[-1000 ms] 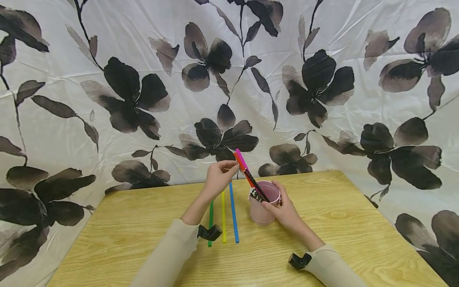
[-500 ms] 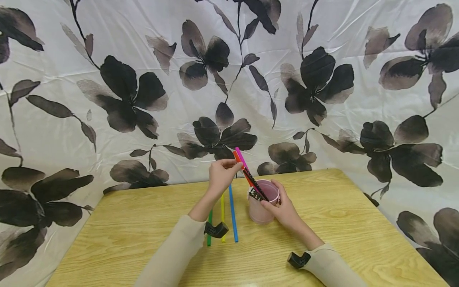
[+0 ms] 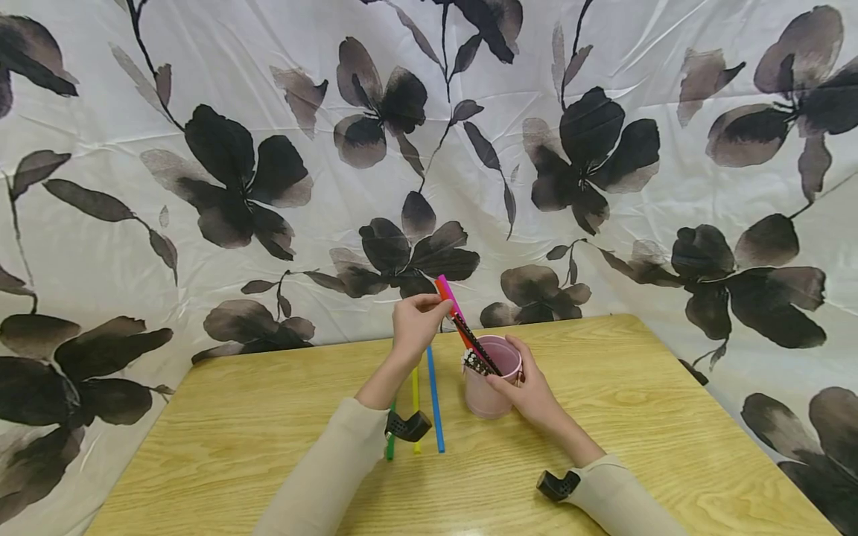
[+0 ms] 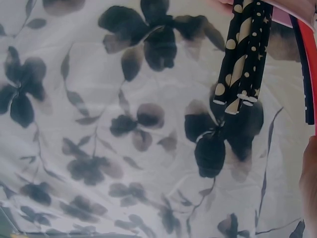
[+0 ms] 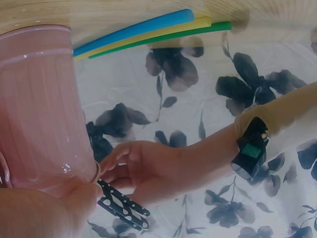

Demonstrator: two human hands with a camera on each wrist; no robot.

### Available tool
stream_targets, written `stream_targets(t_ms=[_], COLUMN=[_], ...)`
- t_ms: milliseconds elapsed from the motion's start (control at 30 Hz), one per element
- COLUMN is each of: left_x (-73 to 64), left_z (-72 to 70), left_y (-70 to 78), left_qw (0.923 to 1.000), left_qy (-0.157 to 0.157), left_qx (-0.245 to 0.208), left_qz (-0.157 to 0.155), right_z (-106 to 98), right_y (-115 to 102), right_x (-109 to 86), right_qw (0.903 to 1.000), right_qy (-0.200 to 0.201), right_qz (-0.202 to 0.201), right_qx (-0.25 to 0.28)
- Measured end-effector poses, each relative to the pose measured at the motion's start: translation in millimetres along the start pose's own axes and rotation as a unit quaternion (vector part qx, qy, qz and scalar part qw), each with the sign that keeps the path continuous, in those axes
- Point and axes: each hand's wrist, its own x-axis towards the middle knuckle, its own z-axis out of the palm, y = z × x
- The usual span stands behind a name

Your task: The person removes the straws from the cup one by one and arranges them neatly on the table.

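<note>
My left hand (image 3: 421, 321) pinches a red straw (image 3: 440, 283) near its upper end, above the bucket. That straw leans out of a pink bucket (image 3: 488, 394) alongside a magenta straw (image 3: 449, 291) and a black dotted straw (image 3: 479, 345). A short bundle of black straws (image 4: 242, 54) with white dots, stripes and stars pokes over the bucket's left rim. Round the bucket's right side, my right hand (image 3: 529, 383) grips it, thumb at the front rim. The lower ends of the straws are hidden inside the bucket.
Blue (image 3: 436, 402), yellow (image 3: 416, 387) and green (image 3: 391, 439) straws lie side by side on the wooden table (image 3: 268, 417), left of the bucket and partly behind my left arm. A floral cloth (image 3: 429, 149) hangs behind the table.
My left hand has shifted slightly right, its fingertips closing in on the red straw. The right hand and bucket stay nearly in place; the head view tilts a little.
</note>
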Motion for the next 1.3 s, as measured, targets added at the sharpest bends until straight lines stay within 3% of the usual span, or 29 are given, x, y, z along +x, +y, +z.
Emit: stream_targets(t_ms=[300, 433, 600, 767, 900, 1000, 1200, 1300], left_x=[-0.1, 1.7, 9.2, 20.7, 27.5, 30.5, 33.5, 34.9], left_z=[-13.2, -24.9, -43.9, -70.1, -92.3, -106.5, -128.2, -136.9], left_y=[22.8, 35.5, 50.7, 62.6, 67.4, 67.0, 55.1, 44.9], left_qw=[0.9949, 0.9889, 0.9772, 0.9642, 0.9638, 0.9683, 0.9775, 0.9835], left_qy=[0.0, 0.004, 0.035, 0.084, 0.118, 0.132, 0.133, 0.125], left_qx=[-0.101, -0.146, -0.197, -0.233, -0.221, -0.195, -0.153, -0.127], left_qz=[0.003, 0.027, 0.072, 0.095, 0.092, 0.083, 0.059, 0.028], right_z=[0, 0, 0, 1, 2, 3, 2, 3], right_y=[1, 1, 1, 1, 1, 1, 0, -1], right_x=[-0.4, -0.7, -1.3, -1.4, -1.1, -1.0, -1.2, -1.8], right_qw=[1.0, 1.0, 0.9999, 0.9999, 1.0, 1.0, 0.9999, 0.9999], right_qy=[0.003, 0.002, 0.001, 0.0, 0.003, 0.006, 0.008, 0.007], right_qz=[-0.001, -0.003, -0.001, -0.001, 0.002, 0.003, 0.004, 0.004], right_qx=[-0.004, -0.007, -0.01, -0.011, -0.007, -0.006, -0.007, -0.006])
